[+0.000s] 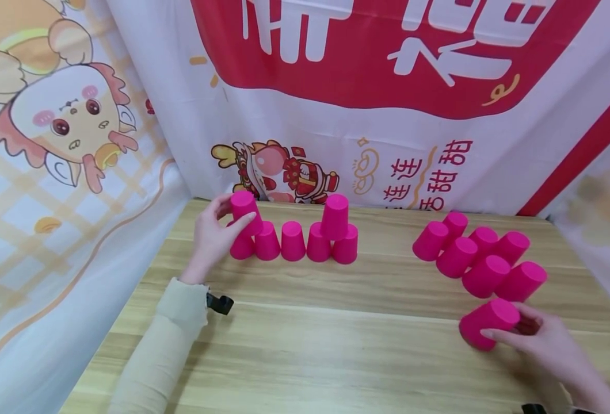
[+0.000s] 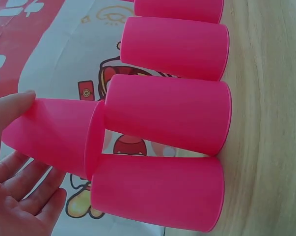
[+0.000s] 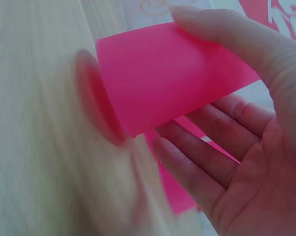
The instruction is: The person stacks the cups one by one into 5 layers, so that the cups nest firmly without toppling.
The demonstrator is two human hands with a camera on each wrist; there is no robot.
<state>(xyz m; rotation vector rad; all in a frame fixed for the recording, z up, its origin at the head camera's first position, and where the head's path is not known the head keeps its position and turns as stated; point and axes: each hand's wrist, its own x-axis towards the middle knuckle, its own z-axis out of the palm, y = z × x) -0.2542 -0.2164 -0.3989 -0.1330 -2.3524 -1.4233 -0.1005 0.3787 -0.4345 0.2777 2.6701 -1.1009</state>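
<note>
Toward the back left, my left hand (image 1: 210, 234) grips an upside-down pink cup (image 1: 245, 211), thumb on one side and fingers on the other. That cup's rim meets the bases of two upside-down cups at the row's left end, the nearer one in the left wrist view (image 2: 157, 191) and its neighbour (image 2: 167, 113). Another cup (image 1: 335, 217) stands on the pair at the row's right end, with a single cup (image 1: 293, 241) between. At the front right my right hand (image 1: 556, 345) holds a tilted pink cup (image 1: 483, 326) between thumb and fingers, its rim close over the table.
Several more upside-down pink cups (image 1: 486, 276) stand grouped at the right, just beyond my right hand. The wooden table (image 1: 326, 351) ends at a printed cloth backdrop (image 1: 367, 98) behind the row. Another printed cloth (image 1: 72, 241) hangs along the left side.
</note>
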